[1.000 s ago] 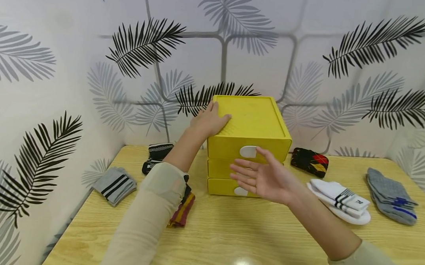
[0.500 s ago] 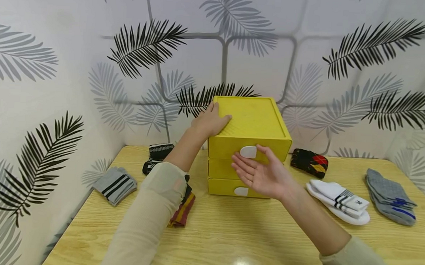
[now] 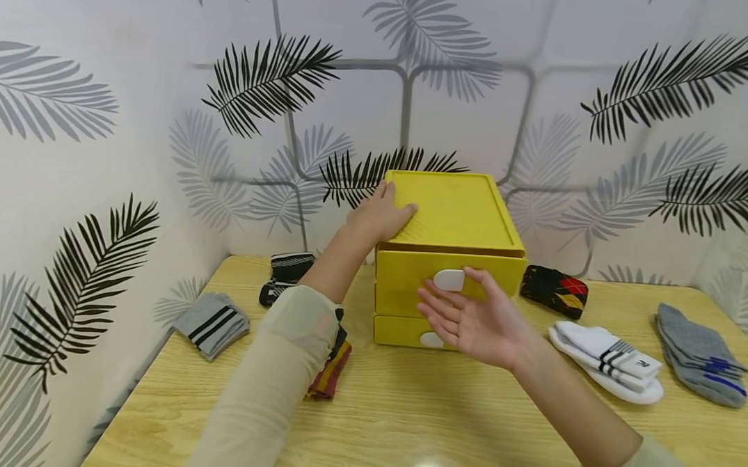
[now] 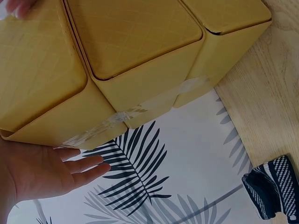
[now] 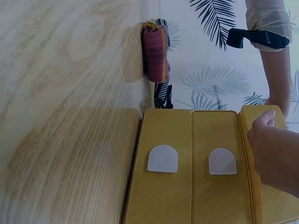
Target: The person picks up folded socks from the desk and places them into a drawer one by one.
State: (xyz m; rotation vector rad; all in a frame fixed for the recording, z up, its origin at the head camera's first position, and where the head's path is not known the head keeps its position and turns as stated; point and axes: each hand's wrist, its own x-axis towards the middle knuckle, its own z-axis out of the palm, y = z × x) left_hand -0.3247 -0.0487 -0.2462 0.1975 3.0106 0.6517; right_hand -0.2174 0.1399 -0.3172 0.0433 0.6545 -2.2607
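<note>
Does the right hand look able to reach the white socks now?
Probably yes: nothing covers the white socks on the table near the right forearm, but the right hand must first leave the top handle.

The left hand [image 3: 379, 216] rests straight-fingered; the right hand [image 3: 478, 325] pinches.

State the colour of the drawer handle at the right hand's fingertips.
White; the handle shows best in the head view.
</note>
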